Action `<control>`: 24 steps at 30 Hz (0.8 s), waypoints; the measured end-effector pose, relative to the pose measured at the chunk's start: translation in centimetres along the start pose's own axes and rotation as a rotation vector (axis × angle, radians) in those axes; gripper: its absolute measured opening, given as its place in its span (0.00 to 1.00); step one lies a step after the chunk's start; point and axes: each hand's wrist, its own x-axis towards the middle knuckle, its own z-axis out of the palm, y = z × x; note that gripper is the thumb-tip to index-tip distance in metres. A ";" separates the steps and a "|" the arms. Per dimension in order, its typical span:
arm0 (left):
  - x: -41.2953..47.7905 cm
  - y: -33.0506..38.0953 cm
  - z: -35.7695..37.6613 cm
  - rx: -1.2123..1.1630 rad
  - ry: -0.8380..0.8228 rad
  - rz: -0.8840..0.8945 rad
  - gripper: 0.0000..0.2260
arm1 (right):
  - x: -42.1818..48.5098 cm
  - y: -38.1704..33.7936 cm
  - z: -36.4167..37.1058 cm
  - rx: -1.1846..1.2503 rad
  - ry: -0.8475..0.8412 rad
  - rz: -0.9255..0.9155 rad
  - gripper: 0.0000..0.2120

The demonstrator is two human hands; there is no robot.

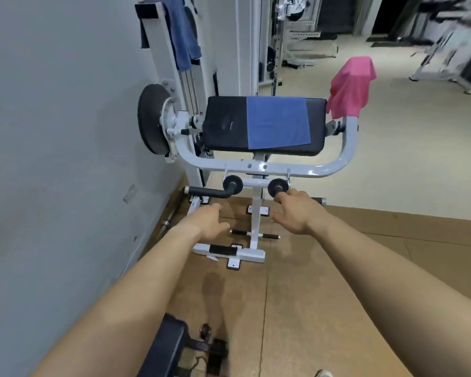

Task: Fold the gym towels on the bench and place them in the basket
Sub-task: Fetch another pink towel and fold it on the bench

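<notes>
A blue towel (278, 122) lies flat over the black padded bench (226, 123) of a white gym machine. At the machine's right end a pink towel (351, 85) hangs bunched over the arm. Another blue towel (181, 31) is draped over the white upright at the back left. My left hand (210, 220) and my right hand (297, 210) reach forward below the pad, both empty with loosely bent fingers. The right hand's fingertips are close to a black handle end (278, 186). No basket is in view.
A grey wall (52, 131) runs along the left. A black weight disc (150, 122) sits on the machine's left side. The white frame foot (229, 253) rests on brown floor mats. Other gym machines (452, 44) stand at the back right. A dark pad (163, 349) is near my feet.
</notes>
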 end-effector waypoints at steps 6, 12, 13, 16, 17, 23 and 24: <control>6.8 13.0 0.6 0.018 -0.012 0.044 0.27 | 0.9 14.0 -2.0 0.048 -0.018 0.053 0.22; 13.8 26.2 0.1 -0.021 0.038 0.067 0.28 | 1.8 28.8 -5.9 0.122 -0.057 0.145 0.29; 14.8 28.1 -0.1 -0.027 0.041 0.078 0.28 | 2.1 31.0 -6.6 0.145 -0.048 0.168 0.30; 17.9 33.4 -0.5 0.011 0.032 0.103 0.28 | 3.0 36.8 -8.6 0.199 -0.017 0.229 0.30; 19.0 34.9 -0.7 0.033 0.040 0.116 0.28 | 3.5 38.5 -9.2 0.211 -0.005 0.241 0.30; 26.9 42.9 -1.4 0.064 0.044 0.190 0.28 | 7.5 47.9 -12.3 0.239 0.031 0.294 0.29; 28.4 44.2 -1.6 0.076 0.051 0.202 0.28 | 8.5 49.4 -12.7 0.238 0.028 0.299 0.29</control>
